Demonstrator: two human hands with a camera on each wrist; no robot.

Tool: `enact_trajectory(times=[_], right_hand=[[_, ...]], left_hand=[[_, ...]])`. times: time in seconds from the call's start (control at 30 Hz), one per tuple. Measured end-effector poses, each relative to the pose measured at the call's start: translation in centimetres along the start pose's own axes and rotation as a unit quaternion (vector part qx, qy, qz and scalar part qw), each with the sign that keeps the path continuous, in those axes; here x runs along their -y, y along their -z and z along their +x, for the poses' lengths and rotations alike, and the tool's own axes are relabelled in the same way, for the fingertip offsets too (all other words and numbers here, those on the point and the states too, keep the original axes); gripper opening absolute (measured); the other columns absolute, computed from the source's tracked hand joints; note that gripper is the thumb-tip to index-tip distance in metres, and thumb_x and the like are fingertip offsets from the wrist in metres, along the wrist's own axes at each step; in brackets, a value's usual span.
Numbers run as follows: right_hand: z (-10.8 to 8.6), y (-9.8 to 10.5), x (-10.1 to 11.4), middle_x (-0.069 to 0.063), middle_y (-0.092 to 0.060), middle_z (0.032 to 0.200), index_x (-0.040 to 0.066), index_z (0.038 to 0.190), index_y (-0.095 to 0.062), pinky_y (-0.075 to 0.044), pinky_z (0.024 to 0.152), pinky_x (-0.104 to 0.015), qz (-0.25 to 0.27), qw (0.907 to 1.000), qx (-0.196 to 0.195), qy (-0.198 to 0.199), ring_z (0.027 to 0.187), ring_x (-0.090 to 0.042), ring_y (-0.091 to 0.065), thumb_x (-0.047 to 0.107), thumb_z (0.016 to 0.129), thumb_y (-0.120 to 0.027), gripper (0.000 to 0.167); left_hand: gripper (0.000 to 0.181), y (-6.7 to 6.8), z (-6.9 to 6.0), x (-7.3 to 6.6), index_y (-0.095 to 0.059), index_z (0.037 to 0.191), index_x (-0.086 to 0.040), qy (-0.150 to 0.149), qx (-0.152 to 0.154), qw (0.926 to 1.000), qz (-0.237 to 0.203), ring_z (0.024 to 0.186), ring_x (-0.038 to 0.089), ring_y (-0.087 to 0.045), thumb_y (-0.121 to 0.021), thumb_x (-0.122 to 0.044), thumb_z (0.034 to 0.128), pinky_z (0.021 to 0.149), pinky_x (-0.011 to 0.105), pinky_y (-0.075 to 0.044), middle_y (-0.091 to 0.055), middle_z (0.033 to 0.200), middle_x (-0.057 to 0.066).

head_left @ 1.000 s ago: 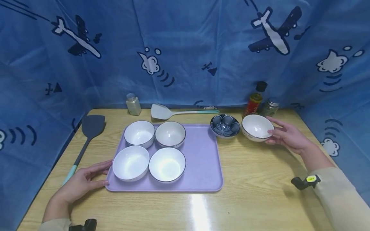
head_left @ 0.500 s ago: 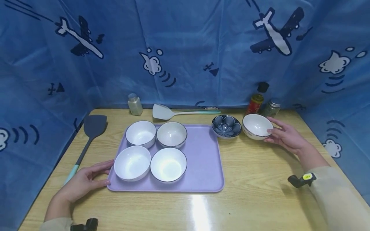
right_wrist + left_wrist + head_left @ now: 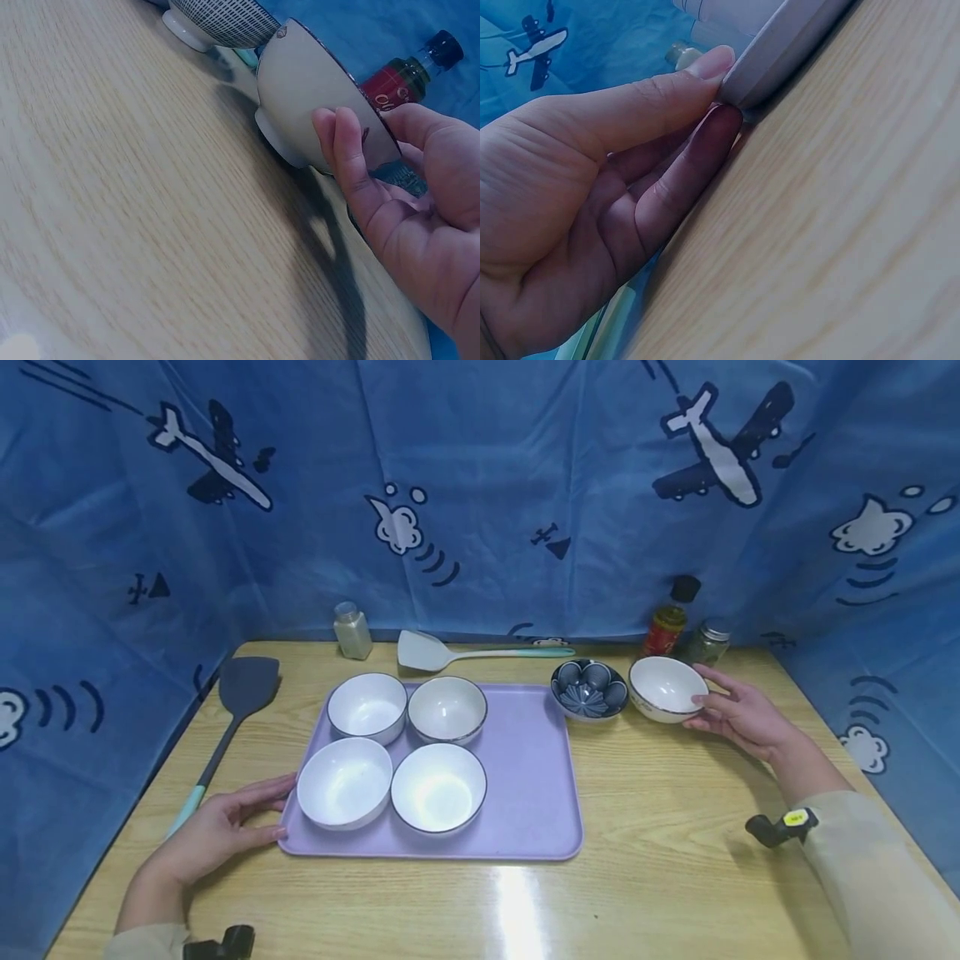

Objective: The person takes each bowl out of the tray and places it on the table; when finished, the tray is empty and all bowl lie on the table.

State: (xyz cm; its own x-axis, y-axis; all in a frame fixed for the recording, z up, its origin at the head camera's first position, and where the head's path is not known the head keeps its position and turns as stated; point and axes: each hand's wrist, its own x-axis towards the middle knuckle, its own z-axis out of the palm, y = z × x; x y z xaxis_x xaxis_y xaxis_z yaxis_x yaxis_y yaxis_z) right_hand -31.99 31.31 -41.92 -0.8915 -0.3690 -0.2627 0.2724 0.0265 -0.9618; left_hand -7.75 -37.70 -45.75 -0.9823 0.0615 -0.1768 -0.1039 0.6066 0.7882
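Note:
My left hand point(image 3: 217, 831) pinches the left edge of a lilac tray point(image 3: 528, 777). In the left wrist view, the thumb lies on the tray's rim point(image 3: 772, 60) and a finger sits below it. Several white bowls stand on the tray's left part, among them a dark-rimmed bowl point(image 3: 438, 788). At the back right, my right hand point(image 3: 742, 714) holds a white bowl point(image 3: 666, 685) by its right side, thumb at the rim and fingers against the outer wall. Whether this bowl touches the table cannot be told. Just left of it stands a dark patterned bowl point(image 3: 588, 689).
Behind the held bowl stand an oil bottle point(image 3: 664, 622) and a small jar point(image 3: 707, 641). A white spatula point(image 3: 423, 652) and a shaker point(image 3: 352, 632) lie along the back edge. The dark spatula point(image 3: 247, 685) lies at left. Blue cloth point(image 3: 480, 485) walls the table.
The whole head view has shifted slightly. My right hand and its bowl have moved very little, and the left hand keeps its place on the tray's edge.

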Motion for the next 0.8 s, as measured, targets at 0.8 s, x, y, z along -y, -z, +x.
enact_trajectory(times=[0.8], right_hand=[[-0.29,-0.23,-0.64,-0.005,-0.057,0.126,0.011,0.161,-0.012,-0.061,0.069,-0.024,-0.075,0.9953,-0.033,0.051,0.075,-0.013,-0.073,0.019,0.102,-0.059,0.076]], left_hand=[[0.068,-0.09,0.00,0.09,-0.052,0.146,-0.026,-0.007,0.003,1.0000,-0.006,0.119,-0.023,-0.041,-0.076,-0.045,0.0852,0.095,0.000,-0.033,-0.052,0.150,0.002]])
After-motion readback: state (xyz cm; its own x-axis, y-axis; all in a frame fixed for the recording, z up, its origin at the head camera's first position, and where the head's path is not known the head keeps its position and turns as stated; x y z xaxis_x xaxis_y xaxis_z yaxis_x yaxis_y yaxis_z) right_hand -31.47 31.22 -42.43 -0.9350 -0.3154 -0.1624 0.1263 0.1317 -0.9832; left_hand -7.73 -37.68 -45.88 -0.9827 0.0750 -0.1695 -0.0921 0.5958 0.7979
